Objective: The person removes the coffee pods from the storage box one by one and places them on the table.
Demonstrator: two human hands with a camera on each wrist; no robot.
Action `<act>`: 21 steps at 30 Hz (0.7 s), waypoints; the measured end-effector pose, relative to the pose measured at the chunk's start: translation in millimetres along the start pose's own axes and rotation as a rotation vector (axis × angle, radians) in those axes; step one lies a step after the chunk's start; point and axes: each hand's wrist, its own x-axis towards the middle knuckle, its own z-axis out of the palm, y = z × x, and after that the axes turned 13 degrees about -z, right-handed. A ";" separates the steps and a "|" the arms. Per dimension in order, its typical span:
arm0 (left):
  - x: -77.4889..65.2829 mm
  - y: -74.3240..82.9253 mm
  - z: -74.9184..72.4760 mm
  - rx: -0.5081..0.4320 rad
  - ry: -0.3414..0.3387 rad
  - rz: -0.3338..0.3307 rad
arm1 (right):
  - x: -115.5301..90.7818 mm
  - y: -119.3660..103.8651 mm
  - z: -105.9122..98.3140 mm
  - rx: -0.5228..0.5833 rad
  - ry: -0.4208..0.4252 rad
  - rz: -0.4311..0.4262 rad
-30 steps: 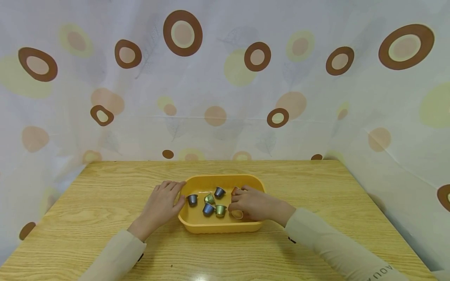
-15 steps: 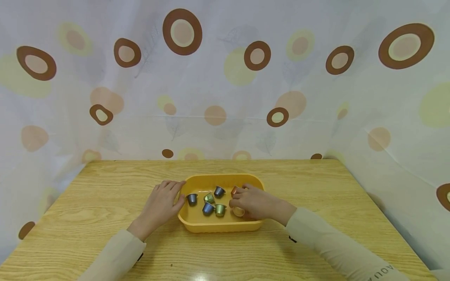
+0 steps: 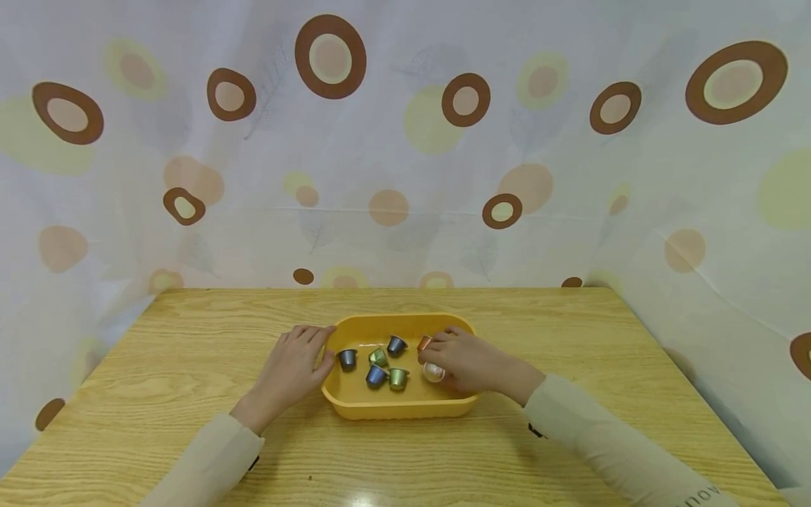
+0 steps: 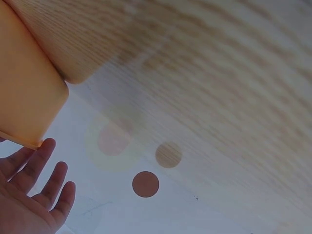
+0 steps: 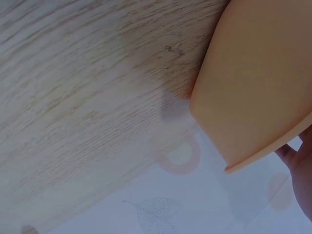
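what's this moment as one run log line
left hand: touches rim of yellow tray | right hand: grips pale capsule | six other capsules visible in tray

Capsules [image 3: 376, 377] lie in the tray [image 3: 399, 410] on the table [image 3: 393, 458], the left hand [image 3: 294, 361] at the tray's left rim, the right hand [image 3: 467, 361] inside its right end, a sheet [image 3: 355, 162] behind it.
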 end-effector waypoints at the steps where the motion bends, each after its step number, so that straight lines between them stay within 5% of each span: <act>1: -0.1 0.1 -0.3 -0.002 0.000 0.000 | -0.3 0.5 0.4 -0.001 0.007 0.000; 21: 0.6 -0.7 2.3 -0.005 -0.002 -0.005 | -12.1 15.4 -5.3 -0.048 0.125 0.034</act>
